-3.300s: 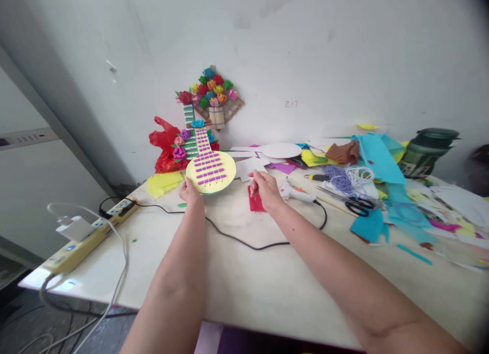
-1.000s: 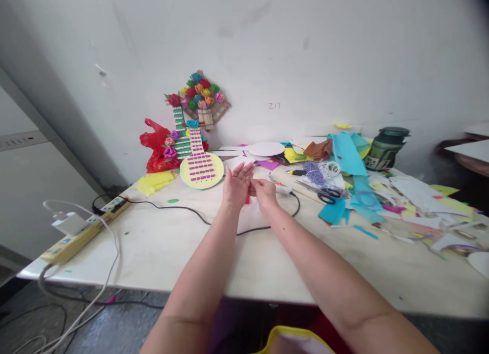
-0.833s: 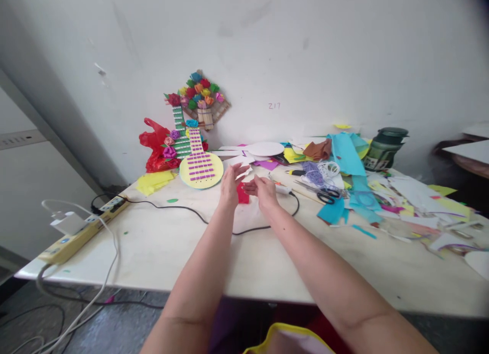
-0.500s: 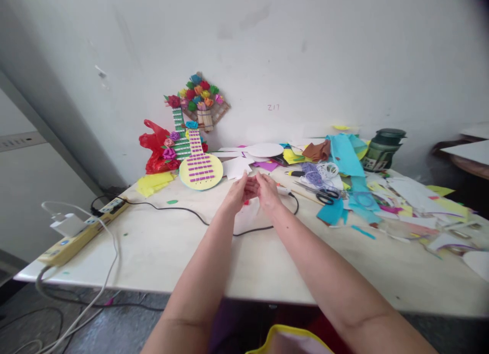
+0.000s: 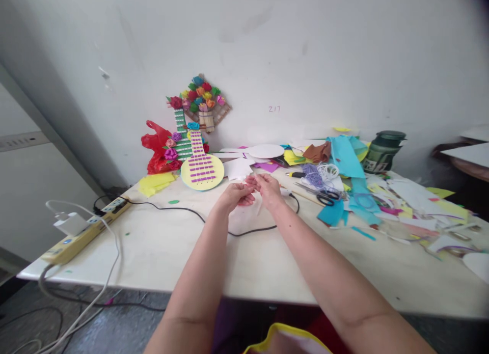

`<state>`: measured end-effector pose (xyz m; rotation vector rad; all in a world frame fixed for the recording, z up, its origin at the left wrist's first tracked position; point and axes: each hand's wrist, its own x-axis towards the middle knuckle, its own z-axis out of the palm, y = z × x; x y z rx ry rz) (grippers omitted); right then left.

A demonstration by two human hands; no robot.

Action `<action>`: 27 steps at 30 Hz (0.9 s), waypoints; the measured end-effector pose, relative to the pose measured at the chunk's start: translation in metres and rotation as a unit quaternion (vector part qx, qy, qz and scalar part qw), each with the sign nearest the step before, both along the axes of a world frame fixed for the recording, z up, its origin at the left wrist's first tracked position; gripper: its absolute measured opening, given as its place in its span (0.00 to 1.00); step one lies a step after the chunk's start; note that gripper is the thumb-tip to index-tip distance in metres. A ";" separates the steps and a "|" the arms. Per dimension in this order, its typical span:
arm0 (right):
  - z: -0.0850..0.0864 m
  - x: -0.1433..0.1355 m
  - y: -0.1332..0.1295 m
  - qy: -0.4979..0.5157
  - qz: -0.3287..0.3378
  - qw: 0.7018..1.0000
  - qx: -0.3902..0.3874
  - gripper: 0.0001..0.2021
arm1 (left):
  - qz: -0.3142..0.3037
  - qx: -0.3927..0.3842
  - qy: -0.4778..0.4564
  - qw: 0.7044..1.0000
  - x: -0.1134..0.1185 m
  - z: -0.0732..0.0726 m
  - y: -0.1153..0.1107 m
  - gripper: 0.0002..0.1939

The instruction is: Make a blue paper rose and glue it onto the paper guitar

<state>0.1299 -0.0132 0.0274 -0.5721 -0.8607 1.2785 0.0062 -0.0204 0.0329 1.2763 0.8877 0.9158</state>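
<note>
My left hand (image 5: 237, 195) and my right hand (image 5: 266, 188) meet just above the middle of the table, their fingertips close together. Both have bent, pinching fingers; whatever lies between them is too small or too hidden to make out. Beside my right hand, the end of a white tool (image 5: 284, 192) shows, joined to a black cable (image 5: 252, 232), the rest of it covered by the hand. White paper (image 5: 238, 168) lies just beyond the fingers. To the left leans a yellow, guitar-shaped craft piece (image 5: 202, 171) with purple and white strips.
Scissors (image 5: 324, 196), a yellow-black cutter (image 5: 296, 174), purple yarn (image 5: 313, 177) and blue crepe paper (image 5: 347, 158) lie right of the hands, with scraps and a green bottle (image 5: 384, 151) farther over. A power strip (image 5: 82, 235) and red bag (image 5: 156, 147) are left.
My fingers were straighter and arched toward each other; now they are bent and pinching. My left hand has lowered and shifted slightly left.
</note>
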 end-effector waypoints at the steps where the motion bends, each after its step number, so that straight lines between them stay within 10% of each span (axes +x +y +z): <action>1: 0.000 0.001 0.001 0.004 0.001 1.000 -0.003 0.08 | -0.005 -0.003 -0.006 1.000 -0.001 0.001 -0.001 0.14; 11: -0.004 0.006 0.001 0.009 0.007 1.000 -0.019 0.10 | 0.040 0.010 -0.036 0.999 -0.005 -0.004 0.007 0.12; 16: -0.010 0.001 0.005 -0.157 -0.069 0.985 -0.009 0.10 | 0.087 0.007 -0.067 0.994 0.004 -0.005 0.007 0.12; 22: -0.013 0.000 0.002 -0.568 -0.224 0.777 0.153 0.13 | 0.091 0.002 -0.125 0.988 0.012 -0.001 0.000 0.11; 27: -0.008 -0.001 -0.002 -0.697 -0.239 0.644 0.205 0.16 | 0.092 -0.009 -0.120 0.988 0.013 -0.001 0.000 0.13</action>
